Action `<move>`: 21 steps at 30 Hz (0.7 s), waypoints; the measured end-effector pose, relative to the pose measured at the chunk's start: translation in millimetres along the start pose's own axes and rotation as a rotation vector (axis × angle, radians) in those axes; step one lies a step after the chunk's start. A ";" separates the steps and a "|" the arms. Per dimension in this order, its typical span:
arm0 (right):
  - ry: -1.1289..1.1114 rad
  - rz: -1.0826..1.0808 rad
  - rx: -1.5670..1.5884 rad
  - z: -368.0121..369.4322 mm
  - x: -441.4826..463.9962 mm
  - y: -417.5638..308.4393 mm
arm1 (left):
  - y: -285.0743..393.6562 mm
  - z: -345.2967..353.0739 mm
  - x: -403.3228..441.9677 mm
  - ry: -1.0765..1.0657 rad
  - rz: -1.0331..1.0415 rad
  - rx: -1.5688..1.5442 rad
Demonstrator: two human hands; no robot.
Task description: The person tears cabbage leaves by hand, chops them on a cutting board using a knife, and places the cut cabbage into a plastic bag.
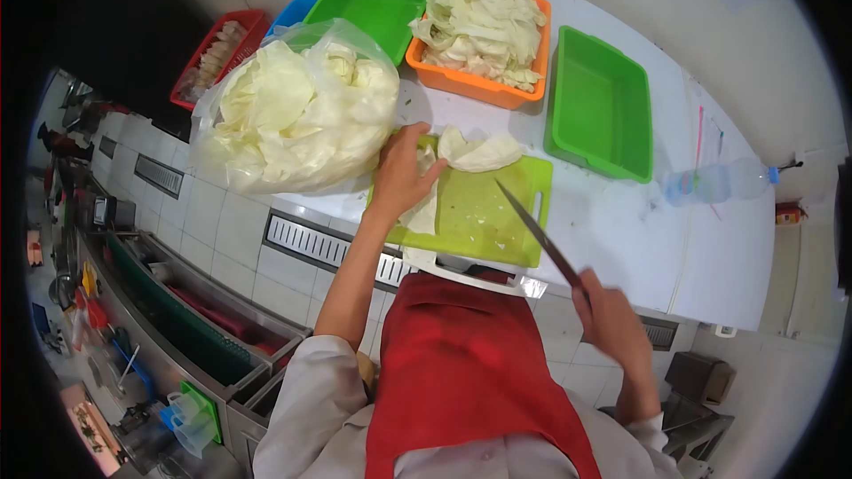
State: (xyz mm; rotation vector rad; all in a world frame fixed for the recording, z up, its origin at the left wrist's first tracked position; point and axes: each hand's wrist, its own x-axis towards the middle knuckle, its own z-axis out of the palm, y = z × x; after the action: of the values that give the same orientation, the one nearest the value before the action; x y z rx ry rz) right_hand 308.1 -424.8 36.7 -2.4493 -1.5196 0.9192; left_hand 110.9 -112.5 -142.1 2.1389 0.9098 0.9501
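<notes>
My right hand point(612, 315) is closed around the handle of a long knife point(541, 232), its blade pointing up and left over the green cutting board point(497, 213). At the board's left side, my left hand point(408, 173) lies over a pale cabbage leaf point(421, 211), fingers apart and touching it. Another piece of cabbage point(479, 151) rests at the board's far edge, and small bits are scattered on the surface. Left of the board sits a clear plastic bag point(302, 115) full of cabbage leaves.
Behind the board, an orange basin point(479, 90) holds cut cabbage. Green basins point(599, 106) point(368, 13) stand right and behind. A plastic bottle point(723, 183) lies at the right. A red basket point(213, 58) is at the far left. The white table point(621, 239) ends near my apron.
</notes>
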 end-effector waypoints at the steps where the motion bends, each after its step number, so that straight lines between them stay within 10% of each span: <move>1: 0.039 -0.060 -0.029 -4.2 18.1 1.5 | 6.1 0.1 2.7 0.015 0.011 0.003; 9: 0.193 -0.162 -0.040 -47.1 95.8 17.7 | 25.3 50.5 -30.1 -0.086 0.235 0.474; 21: -0.087 -0.177 -0.248 -38.3 54.9 21.4 | 8.6 19.0 -52.6 -0.301 0.264 0.128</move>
State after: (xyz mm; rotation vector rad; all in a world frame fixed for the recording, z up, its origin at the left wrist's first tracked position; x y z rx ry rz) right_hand 362.9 -380.8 35.4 -2.4075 -1.9522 0.8613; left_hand 102.4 -163.3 -165.5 2.4712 0.5629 0.6769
